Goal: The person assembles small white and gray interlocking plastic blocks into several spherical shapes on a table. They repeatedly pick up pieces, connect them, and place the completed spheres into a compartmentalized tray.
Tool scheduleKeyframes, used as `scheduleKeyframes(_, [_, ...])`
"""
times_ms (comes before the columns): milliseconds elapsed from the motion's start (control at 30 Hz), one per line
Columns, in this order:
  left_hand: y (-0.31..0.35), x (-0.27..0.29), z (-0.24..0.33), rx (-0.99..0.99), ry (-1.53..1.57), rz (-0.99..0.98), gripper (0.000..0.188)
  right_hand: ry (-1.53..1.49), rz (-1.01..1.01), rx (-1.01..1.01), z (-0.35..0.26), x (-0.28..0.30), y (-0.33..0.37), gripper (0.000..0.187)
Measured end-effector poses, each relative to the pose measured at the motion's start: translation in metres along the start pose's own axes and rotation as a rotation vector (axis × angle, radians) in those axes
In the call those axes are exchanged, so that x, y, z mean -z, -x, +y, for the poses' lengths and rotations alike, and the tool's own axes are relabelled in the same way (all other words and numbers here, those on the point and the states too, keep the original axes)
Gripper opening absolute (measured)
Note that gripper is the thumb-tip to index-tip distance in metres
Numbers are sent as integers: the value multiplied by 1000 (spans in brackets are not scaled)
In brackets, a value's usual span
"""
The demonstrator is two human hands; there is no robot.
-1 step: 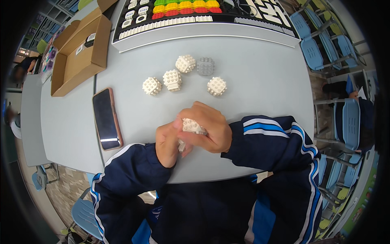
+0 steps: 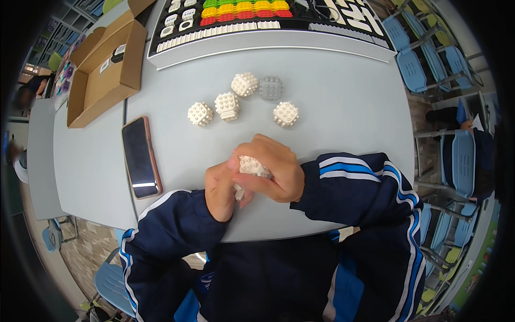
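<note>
Grey counter (image 2: pixel 348 112): right of the phone (image 2: pixel 140 155), I observe left hand (image 2: pixel 218 187) and right hand (image 2: pixel 280 170), fingers pinching a white studded block (image 2: pixel 251 165); grip unchanged from the previous frame, handling apparently ongoing.

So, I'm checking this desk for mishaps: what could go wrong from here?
The white studded plastic piece held between the left hand and right hand could slip. The loose, white, rounded studded block just beyond the right hand might get knocked. The dark-screened rectangular phone with a pinkish edge lies near the navy left sleeve, which could nudge it.
</note>
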State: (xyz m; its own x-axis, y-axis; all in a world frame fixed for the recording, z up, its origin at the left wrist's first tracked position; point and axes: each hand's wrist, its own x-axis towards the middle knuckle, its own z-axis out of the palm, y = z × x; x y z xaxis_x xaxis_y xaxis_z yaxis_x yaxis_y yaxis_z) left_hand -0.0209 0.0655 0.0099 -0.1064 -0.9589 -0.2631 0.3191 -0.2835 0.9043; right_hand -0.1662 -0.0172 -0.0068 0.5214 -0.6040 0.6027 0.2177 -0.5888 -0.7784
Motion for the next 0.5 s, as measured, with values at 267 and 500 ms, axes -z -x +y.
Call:
scheduleKeyframes(267, [-12,6,-11,-5,42,103,66,-55,168,-27,11,-16,-2,27])
scheduleKeyframes(500, [-16,7,-6,-11,146,-4,57,3,194,-151,14,1,-9,31])
